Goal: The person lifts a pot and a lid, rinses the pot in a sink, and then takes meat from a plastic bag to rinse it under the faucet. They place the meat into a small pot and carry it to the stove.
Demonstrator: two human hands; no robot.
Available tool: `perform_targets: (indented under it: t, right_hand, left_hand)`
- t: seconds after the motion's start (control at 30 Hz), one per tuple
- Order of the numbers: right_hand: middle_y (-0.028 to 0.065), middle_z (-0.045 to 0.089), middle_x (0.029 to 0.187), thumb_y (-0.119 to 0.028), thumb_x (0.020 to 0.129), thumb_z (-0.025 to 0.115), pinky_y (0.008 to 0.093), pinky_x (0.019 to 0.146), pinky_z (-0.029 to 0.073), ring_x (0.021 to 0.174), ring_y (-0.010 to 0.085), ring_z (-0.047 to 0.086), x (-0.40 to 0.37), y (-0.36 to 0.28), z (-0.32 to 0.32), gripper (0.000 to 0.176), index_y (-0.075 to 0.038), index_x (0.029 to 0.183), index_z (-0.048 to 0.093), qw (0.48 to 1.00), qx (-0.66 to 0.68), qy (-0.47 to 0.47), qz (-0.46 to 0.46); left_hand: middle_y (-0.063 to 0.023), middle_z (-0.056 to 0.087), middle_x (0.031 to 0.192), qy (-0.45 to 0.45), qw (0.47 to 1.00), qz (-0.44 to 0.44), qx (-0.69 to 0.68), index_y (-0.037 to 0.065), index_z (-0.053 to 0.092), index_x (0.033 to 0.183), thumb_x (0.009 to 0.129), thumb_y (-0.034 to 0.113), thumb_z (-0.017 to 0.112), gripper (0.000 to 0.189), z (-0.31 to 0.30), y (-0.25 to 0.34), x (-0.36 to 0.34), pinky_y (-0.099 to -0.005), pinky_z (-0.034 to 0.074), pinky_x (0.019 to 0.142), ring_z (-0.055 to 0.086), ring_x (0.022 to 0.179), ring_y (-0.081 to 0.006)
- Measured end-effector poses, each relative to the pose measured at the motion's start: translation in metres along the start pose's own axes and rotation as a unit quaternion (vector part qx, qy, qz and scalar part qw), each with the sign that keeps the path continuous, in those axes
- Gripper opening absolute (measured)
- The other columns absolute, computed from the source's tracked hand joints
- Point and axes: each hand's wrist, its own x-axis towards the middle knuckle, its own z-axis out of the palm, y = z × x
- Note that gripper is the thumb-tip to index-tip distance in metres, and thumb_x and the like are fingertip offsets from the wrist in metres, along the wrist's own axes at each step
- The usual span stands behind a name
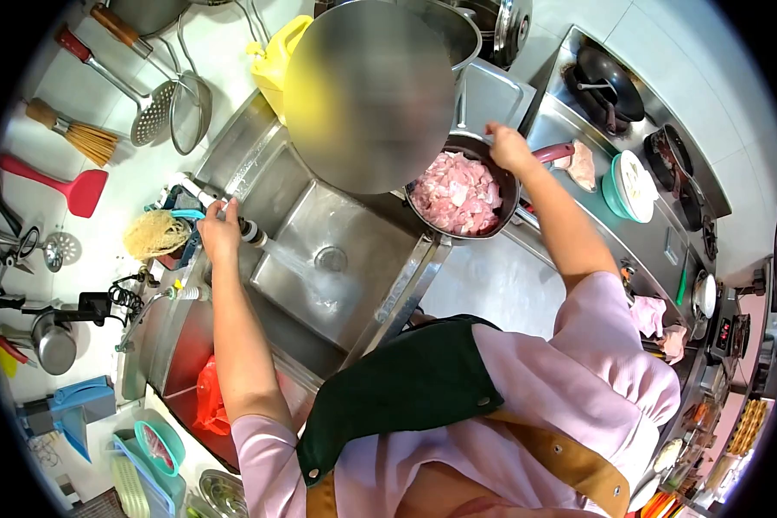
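My left hand (220, 229) is closed around the faucet (249, 231) at the left side of the steel sink (289, 250). Water streams from the spout into the basin. A dark pan (511, 203) full of raw, pale pink meat pieces (457, 194) stands at the sink's right edge. Close to its far rim is my right hand (509, 147), fingers curled together; whether they grip the rim or something else is hidden. The pan's dark red handle (552, 153) points right, just past my wrist.
A loofah-like scrubber (154, 235) sits beside the faucet. A blurred disc covers the area behind the sink, near a yellow jug (276, 65). To the right are a teal bowl (615, 190) and dark woks (609, 82). Utensils hang on the left wall; a red bag (209, 401) lies nearer me.
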Motion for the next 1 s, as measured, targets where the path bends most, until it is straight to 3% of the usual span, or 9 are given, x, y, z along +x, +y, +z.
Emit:
perform_targets:
  t: [0.1,0.2,0.3,0.37,0.4,0.5,0.73,0.83,1.0]
  right_hand:
    - [0.0119,0.056,0.099,-0.013,0.065,0.059,0.0345,0.074,0.045,0.093,0.0282,0.054,-0.009,0.055,0.005,0.036,-0.013,0.101,0.053,0.959,-0.272,-0.082,-0.007]
    - [0.0095,0.060,0.089,-0.014,0.061,0.063,0.0327,0.070,0.046,0.086,0.0261,0.057,-0.022,0.051,-0.025,0.032,-0.013,0.092,0.057,0.923,-0.290,-0.243,-0.067]
    - [0.0067,0.061,0.074,-0.016,0.057,0.066,0.0345,0.064,0.047,0.073,0.0235,0.060,-0.026,0.066,-0.034,0.024,-0.013,0.080,0.061,0.877,-0.258,-0.391,-0.103]
    - [0.0058,0.052,0.052,-0.013,0.050,0.065,0.0321,0.042,0.042,0.049,0.0159,0.055,-0.063,0.060,-0.042,0.021,-0.003,0.063,0.053,0.862,-0.033,-0.506,0.017]
    - [0.0045,0.055,0.055,-0.013,0.054,0.067,0.0276,0.041,0.043,0.048,0.0139,0.054,-0.092,0.054,-0.042,0.020,-0.002,0.066,0.057,0.871,0.013,-0.491,0.027]
    - [0.0202,0.056,0.069,-0.012,0.061,0.054,0.0381,0.060,0.044,0.067,0.0312,0.056,-0.190,0.024,-0.028,0.014,-0.002,0.072,0.056,0.965,0.046,-0.257,0.036]
    - [0.0197,0.057,0.074,-0.013,0.060,0.056,0.0382,0.066,0.044,0.072,0.0336,0.056,-0.330,0.004,-0.009,0.022,-0.003,0.080,0.055,0.924,0.195,-0.184,0.272]
    - [0.0195,0.057,0.074,-0.013,0.060,0.056,0.0381,0.065,0.043,0.073,0.0339,0.056,-0.364,0.016,-0.020,0.024,-0.003,0.081,0.054,0.899,0.249,-0.126,0.338]
    - [0.0191,0.057,0.070,-0.014,0.059,0.059,0.0367,0.065,0.043,0.070,0.0316,0.057,-0.404,0.052,-0.068,0.027,-0.001,0.082,0.055,0.864,0.266,-0.071,0.422]
  left_hand:
    - [-0.0249,0.055,0.083,-0.024,1.000,-0.006,0.016,0.008,0.059,0.086,0.070,0.039,0.059,0.035,-0.001,0.003,0.008,-0.0361,0.039,0.078,0.047,0.089,-0.0347]
    - [-0.0169,0.058,0.072,-0.020,1.000,0.006,-0.008,0.004,0.058,0.075,0.068,0.027,0.061,0.024,0.003,-0.001,0.010,-0.0326,0.043,0.066,0.055,0.072,-0.0268]
    - [-0.0110,0.059,0.064,-0.057,0.997,0.033,-0.041,0.003,0.058,0.071,0.067,0.017,0.060,0.015,0.011,-0.019,0.014,-0.0291,0.043,0.058,0.056,0.059,-0.0205]
    - [-0.0086,0.059,0.061,-0.069,0.994,0.066,-0.055,0.002,0.057,0.069,0.067,0.013,0.060,0.011,0.015,-0.037,0.019,-0.0274,0.043,0.054,0.055,0.053,-0.0177]
    - [-0.0086,0.059,0.061,-0.069,0.992,0.075,-0.077,0.003,0.057,0.069,0.067,0.010,0.059,0.008,0.017,-0.042,0.021,-0.0271,0.042,0.055,0.055,0.054,-0.0172]
    - [-0.0094,0.059,0.063,-0.072,0.990,0.074,-0.099,0.003,0.057,0.069,0.069,0.009,0.056,0.006,0.014,-0.036,0.016,-0.0280,0.043,0.056,0.055,0.056,-0.0187]
    - [-0.0154,0.060,0.070,-0.037,0.989,0.138,0.032,0.002,0.060,0.077,0.072,0.018,0.058,0.017,0.017,-0.046,0.022,-0.0348,0.044,0.061,0.058,0.066,-0.0281]
    - [-0.0210,0.059,0.077,-0.028,0.994,0.077,0.072,-0.003,0.058,0.078,0.074,0.020,0.054,0.024,0.021,-0.038,0.020,-0.0376,0.044,0.066,0.057,0.072,-0.0325]
    - [-0.0148,0.057,0.069,-0.040,0.991,0.129,0.009,-0.001,0.052,0.073,0.069,0.005,0.057,0.009,0.014,-0.023,0.017,-0.0328,0.042,0.061,0.051,0.062,-0.0242]
